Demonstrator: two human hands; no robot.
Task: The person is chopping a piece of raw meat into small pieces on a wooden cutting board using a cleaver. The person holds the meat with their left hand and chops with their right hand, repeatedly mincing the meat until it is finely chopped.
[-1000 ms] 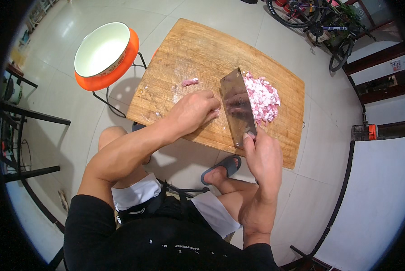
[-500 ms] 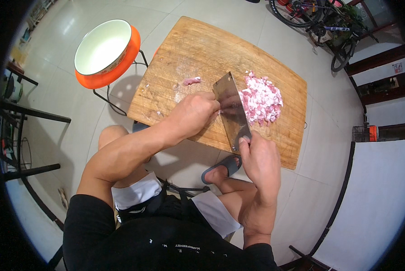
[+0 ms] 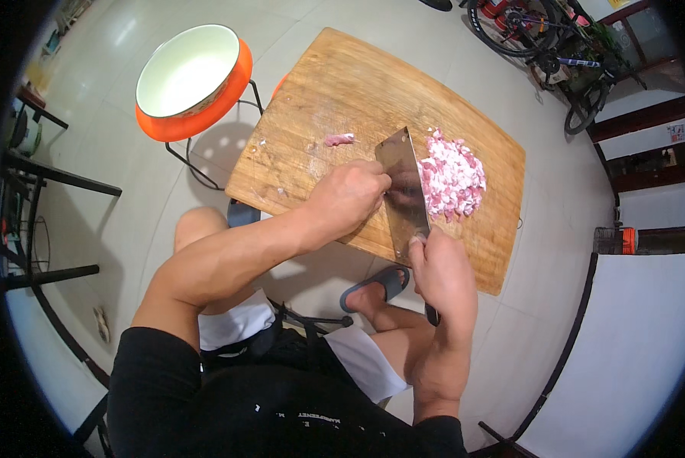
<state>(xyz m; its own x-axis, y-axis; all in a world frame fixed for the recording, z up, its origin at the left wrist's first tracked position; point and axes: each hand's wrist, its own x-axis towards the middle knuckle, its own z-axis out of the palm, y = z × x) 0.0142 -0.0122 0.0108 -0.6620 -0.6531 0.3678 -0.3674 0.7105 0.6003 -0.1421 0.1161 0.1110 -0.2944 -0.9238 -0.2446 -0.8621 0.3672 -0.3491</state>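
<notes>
My right hand (image 3: 443, 271) is wrapped round the handle of a broad cleaver (image 3: 405, 195), its blade set down on a wooden cutting board (image 3: 358, 84). My left hand (image 3: 350, 195) is curled closed on the board, knuckles close against the blade's left side. Whatever its fingers pinch is hidden behind them. Right of the blade lies a heap of diced pink and white meat (image 3: 455, 179). A small strip of meat (image 3: 339, 140) rests alone on the board, beyond my left hand.
Left of the board, a white-lined bowl (image 3: 186, 72) sits in an orange ring on a black-legged stand (image 3: 197, 164). My slippered foot (image 3: 373, 290) is below the board's near edge. A bicycle (image 3: 545, 46) stands at the far right, and a black-framed rack (image 3: 60, 175) at the left.
The view has shifted slightly, moving the whole scene a little rightward. My left hand stays close to the blade, and the end of the cleaver's handle now shows below my right hand.
</notes>
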